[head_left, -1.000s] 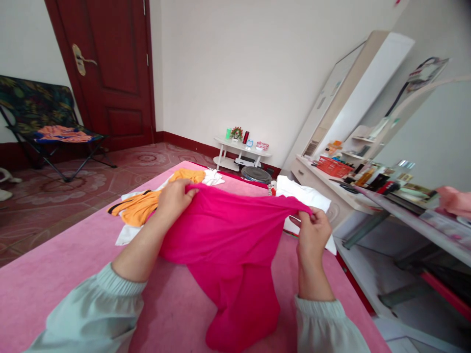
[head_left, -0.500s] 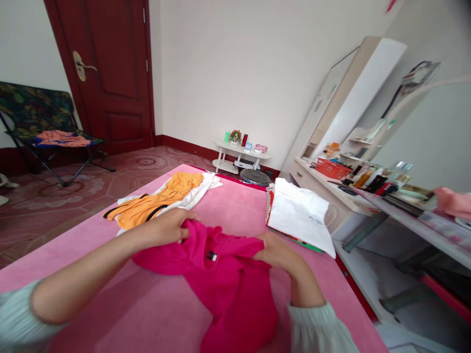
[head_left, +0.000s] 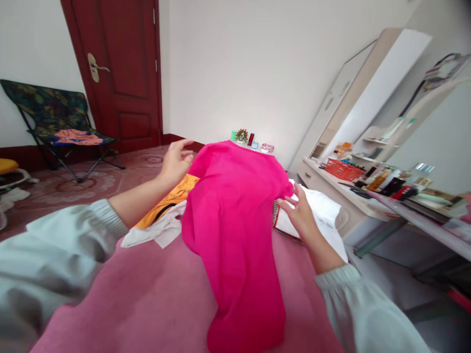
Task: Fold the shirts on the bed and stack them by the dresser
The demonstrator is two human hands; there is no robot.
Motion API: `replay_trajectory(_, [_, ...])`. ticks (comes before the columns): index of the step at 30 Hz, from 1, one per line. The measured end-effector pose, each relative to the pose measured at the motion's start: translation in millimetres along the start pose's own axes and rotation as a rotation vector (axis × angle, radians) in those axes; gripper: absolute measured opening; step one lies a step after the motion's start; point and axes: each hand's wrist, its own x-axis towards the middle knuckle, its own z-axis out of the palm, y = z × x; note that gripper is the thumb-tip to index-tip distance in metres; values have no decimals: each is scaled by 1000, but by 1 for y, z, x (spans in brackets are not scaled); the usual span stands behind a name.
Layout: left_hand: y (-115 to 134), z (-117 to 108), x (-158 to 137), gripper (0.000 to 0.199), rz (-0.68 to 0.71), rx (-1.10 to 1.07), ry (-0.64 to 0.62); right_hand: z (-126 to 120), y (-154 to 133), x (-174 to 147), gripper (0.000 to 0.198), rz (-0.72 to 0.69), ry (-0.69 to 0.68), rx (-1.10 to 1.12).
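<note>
A bright pink T-shirt [head_left: 235, 211] billows over the bed, its collar end lifted away from me and its hem toward me. My left hand [head_left: 177, 161] is raised beside the shirt's left shoulder, fingers spread, with nothing in them. At the right sleeve, my right hand [head_left: 299, 210] has its fingers apart, close to the fabric or just touching it. Left of the shirt lies an orange garment with black trim [head_left: 162, 203] on a white garment [head_left: 158, 230], partly covered by the pink cloth. To the right rests a folded white T-shirt [head_left: 324, 206] on a stack of clothes.
A pink cover [head_left: 154, 294] spreads over the bed. Right of it stands a dressing table with a red basket [head_left: 344, 169] and bottles. A folding chair [head_left: 73, 127] holds an orange cloth near the red door [head_left: 125, 73]. A low white stand with small items is mostly hidden.
The pink shirt has been flung up and away from me, so it now lies spread out. Both hands have risen and opened, letting the collar area go.
</note>
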Motion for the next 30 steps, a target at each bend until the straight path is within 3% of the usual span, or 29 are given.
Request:
replay_trajectory(1, [-4, -4, -15, 46, 42, 15, -69, 0, 6, -18, 72, -77, -31, -51])
replay_trajectory(5, [1, -32, -103, 32, 145, 171, -519, -12, 26, -116, 44, -195, -368, -297])
replay_trajectory(8, [13, -56, -158, 23, 223, 307, -816, -26, 36, -178, 49, -340, -556, -515])
replay_trajectory(12, [18, -68, -199, 24, 254, 378, -1007, -24, 34, -216, 51, -510, -700, -599])
replay_trajectory(14, [17, -65, -209, 27, 289, 324, -1032, -14, 25, -216, 32, -459, -694, -572])
replay_trajectory(16, [16, -58, -212, 39, 324, 266, -1048, -5, 17, -202, 20, -297, -619, -469])
replay_trajectory(19, [15, -40, -207, 62, 325, 235, -1031, 2, 19, -162, 18, 16, -344, -122])
replay_trajectory(21, [13, -24, -199, 71, 286, 249, -985, 2, 34, -134, 25, 185, -111, 121])
replay_trajectory(23, [9, -6, -192, 77, 244, 282, -935, 3, 55, -116, 34, 305, 24, 257])
replay_trajectory(27, [-6, 31, -183, 74, 213, 361, -929, 7, 88, -112, 47, 293, 63, 192])
replay_trajectory(30, [-18, 51, -182, 52, 206, 393, -885, 11, 94, -120, 57, 179, -13, 108])
